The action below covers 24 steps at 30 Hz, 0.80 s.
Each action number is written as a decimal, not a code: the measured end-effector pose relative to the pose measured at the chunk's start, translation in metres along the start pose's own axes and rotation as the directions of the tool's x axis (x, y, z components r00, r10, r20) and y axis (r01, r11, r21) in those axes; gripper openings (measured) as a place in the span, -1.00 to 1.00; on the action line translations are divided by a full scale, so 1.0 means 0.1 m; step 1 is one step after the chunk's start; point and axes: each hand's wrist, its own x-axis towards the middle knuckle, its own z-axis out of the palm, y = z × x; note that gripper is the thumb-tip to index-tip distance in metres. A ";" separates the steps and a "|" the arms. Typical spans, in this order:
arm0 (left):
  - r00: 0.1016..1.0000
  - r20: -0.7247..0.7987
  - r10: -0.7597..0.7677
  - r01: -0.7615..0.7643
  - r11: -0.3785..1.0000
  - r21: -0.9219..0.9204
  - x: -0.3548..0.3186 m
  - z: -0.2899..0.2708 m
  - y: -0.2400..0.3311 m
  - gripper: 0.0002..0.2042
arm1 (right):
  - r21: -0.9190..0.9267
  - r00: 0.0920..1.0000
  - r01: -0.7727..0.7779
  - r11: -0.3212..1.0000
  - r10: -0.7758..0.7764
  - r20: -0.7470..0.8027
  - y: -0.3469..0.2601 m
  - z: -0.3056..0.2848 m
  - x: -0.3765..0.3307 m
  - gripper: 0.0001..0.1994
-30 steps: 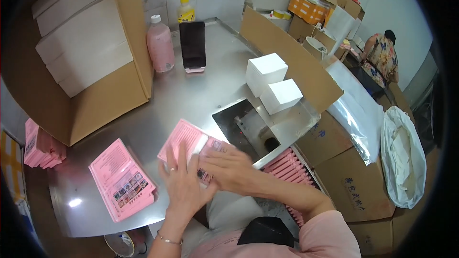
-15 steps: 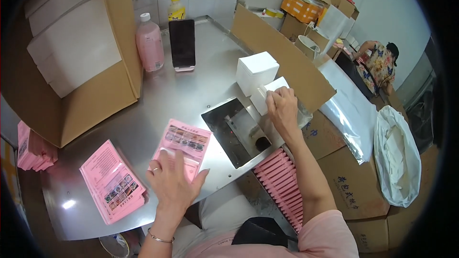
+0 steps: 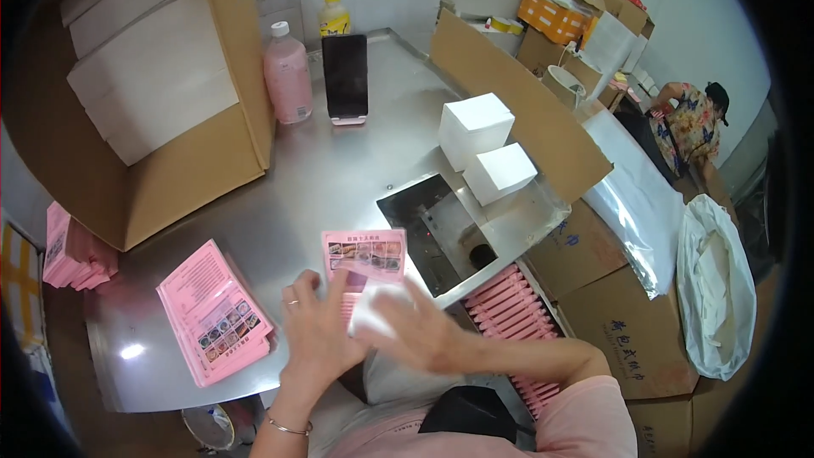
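Observation:
A pink printed wrapper sheet (image 3: pixel 366 242) lies on the metal table in front of me. My left hand (image 3: pixel 318 326) is at its near left edge, fingers apart and slightly bent. My right hand (image 3: pixel 424 331), smeared by motion, has come in from the right over the sheet. In its fingers is a white folded paper piece (image 3: pixel 373 309), probably a tissue, covering the sheet's lower part. Two white paper stacks (image 3: pixel 476 127) (image 3: pixel 502 171) stand beyond the table's opening. To the left lies a thick pile of similar pink sheets (image 3: pixel 216 314).
A rectangular opening (image 3: pixel 424 212) cuts into the table. Long pink packs fill a box (image 3: pixel 513 314) below it. A large carton (image 3: pixel 195 203) stands left, near a pink bottle (image 3: pixel 288 76) and an upright phone (image 3: pixel 346 76). Another person (image 3: pixel 691 119) works at far right.
My right hand has left the white stack and moved left to the pink sheet with a white paper piece. The sheet now lies straighter. My left hand's fingers have lifted and bent. The view has shifted slightly.

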 end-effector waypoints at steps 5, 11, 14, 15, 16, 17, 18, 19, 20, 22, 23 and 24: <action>0.998 -0.068 0.011 -0.003 0.994 0.106 -0.01 0.18 0.34 -0.19 | -0.077 0.941 -0.338 0.938 0.336 -0.039 0.48 0.52 0.42 -0.69; 0.993 -0.035 0.111 -0.114 0.988 -0.103 -0.37 -0.29 0.01 -0.53 | -0.179 0.583 -0.731 0.659 0.739 0.337 1.12 0.11 -0.02 -0.89; 0.964 -0.243 0.110 -0.121 0.992 -0.028 -0.42 -0.42 -0.32 -0.77 | -0.301 0.555 -0.605 0.737 0.662 0.504 0.99 -0.22 0.04 -0.87; 0.947 -0.322 0.008 -0.002 1.000 0.018 -0.53 -0.51 -0.49 -0.81 | -0.213 0.775 -0.585 0.783 0.617 0.137 0.98 -0.29 0.03 -0.83; 0.907 -0.416 -0.060 0.123 0.985 0.125 -0.56 -0.70 -0.53 -0.79 | -0.214 0.831 -0.556 0.803 0.539 -0.136 1.05 -0.40 0.06 -0.76; 0.857 -0.504 -0.106 0.243 0.946 0.214 -0.58 -0.87 -0.60 -0.76 | -0.363 0.847 -0.531 0.766 0.494 -0.197 1.16 -0.60 0.12 -0.75; 0.862 -0.497 -0.103 0.233 0.950 0.207 -0.59 -0.88 -0.72 -0.76 | -0.492 0.848 -0.526 0.694 0.473 -0.239 1.33 -0.64 0.10 -0.79; 0.895 -0.406 -0.185 0.297 0.926 0.234 -0.60 -0.84 -0.82 -0.77 | -0.612 0.853 -0.512 0.603 0.441 -0.278 1.48 -0.64 0.03 -0.82; 0.911 -0.313 -0.268 0.356 0.895 0.270 -0.63 -0.83 -0.90 -0.79 | -0.620 0.851 -0.514 0.593 0.445 -0.279 1.55 -0.59 -0.13 -0.82; 0.943 -0.227 -0.242 0.300 0.914 0.272 -0.65 -0.86 -1.01 -0.80 | -0.584 0.814 -0.560 0.587 0.523 -0.255 1.72 -0.49 -0.31 -0.83; 0.966 -0.132 -0.223 0.252 0.928 0.275 -0.65 -0.85 -1.02 -0.80 | -0.587 0.816 -0.558 0.586 0.519 -0.257 1.82 -0.50 -0.31 -0.83; 0.964 -0.203 -0.169 0.237 0.894 0.381 -0.69 -0.86 -1.04 -0.78 | -0.535 0.795 -0.589 0.605 0.551 -0.253 1.78 -0.50 -0.25 -0.82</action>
